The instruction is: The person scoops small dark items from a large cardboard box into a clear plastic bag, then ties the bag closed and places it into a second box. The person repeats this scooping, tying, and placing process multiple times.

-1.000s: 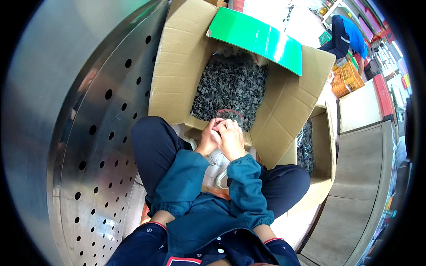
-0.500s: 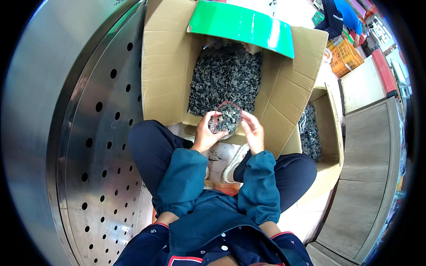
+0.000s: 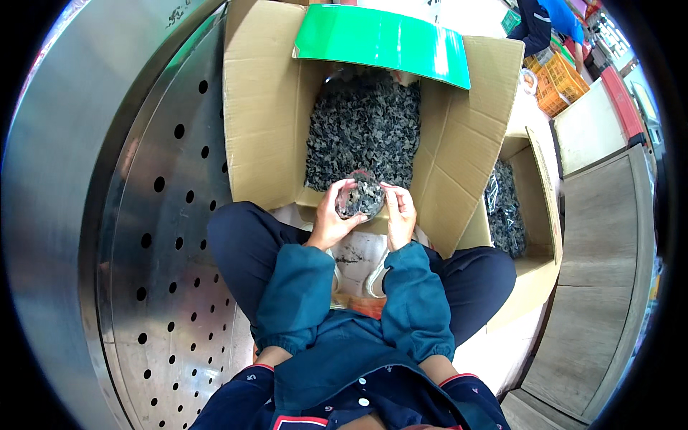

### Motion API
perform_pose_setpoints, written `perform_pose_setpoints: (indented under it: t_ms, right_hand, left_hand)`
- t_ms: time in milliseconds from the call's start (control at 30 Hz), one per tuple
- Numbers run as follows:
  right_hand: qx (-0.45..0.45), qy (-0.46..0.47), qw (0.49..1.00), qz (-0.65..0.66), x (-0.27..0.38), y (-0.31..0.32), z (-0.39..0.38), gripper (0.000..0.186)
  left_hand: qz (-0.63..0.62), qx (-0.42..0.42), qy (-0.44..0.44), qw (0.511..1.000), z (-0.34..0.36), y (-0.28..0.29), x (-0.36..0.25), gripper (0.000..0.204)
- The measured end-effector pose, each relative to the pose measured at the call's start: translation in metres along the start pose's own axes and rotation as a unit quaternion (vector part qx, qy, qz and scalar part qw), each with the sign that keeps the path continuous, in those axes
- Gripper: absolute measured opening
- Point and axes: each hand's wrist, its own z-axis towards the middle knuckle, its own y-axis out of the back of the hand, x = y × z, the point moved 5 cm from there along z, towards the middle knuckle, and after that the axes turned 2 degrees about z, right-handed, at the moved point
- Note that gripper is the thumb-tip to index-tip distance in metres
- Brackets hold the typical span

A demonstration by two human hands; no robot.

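Observation:
Between my hands is a small clear plastic bag point(image 3: 364, 196) with a reddish edge, filled with dark dried flakes that look like dried wood ear fungus. My left hand point(image 3: 332, 218) is wrapped round its left side, thumb below and fingers above. At the upper right edge of the bag, my right hand point(image 3: 400, 213) pinches it with thumb and fingertips. Just beyond lies a heap of the same black-grey flakes point(image 3: 364, 129) inside a large open cardboard box point(image 3: 264, 122). The bag is held over the near edge of this box.
A green flap point(image 3: 383, 43) hangs over the box's far side. To the right stands a second cardboard box point(image 3: 539, 215) with more flakes and clear plastic. A perforated metal panel point(image 3: 161, 236) rises on my left. Far right are an orange crate point(image 3: 559, 84) and a person in blue point(image 3: 562, 21).
My right hand has moved slightly left and up, from apart with spread fingers to pinching the bag's edge. The left hand keeps its hold. The view has shifted a little.

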Motion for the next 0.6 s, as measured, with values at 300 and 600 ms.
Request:
perform_pose_setpoints:
  t_ms: [300, 600]
  right_hand:
    - [-0.044, -0.015, 0.998, 0.047, -0.008, -0.003, -0.001, 0.011]
    - [-0.043, -0.003, 0.995, 0.089, -0.006, -0.007, -0.001, 0.009]
  left_hand:
    - [0.409, 0.030, -0.214, 0.887, -0.005, -0.014, -0.087, 0.064]
    - [0.455, 0.077, -0.156, 0.873, 0.008, -0.029, -0.075, 0.050]
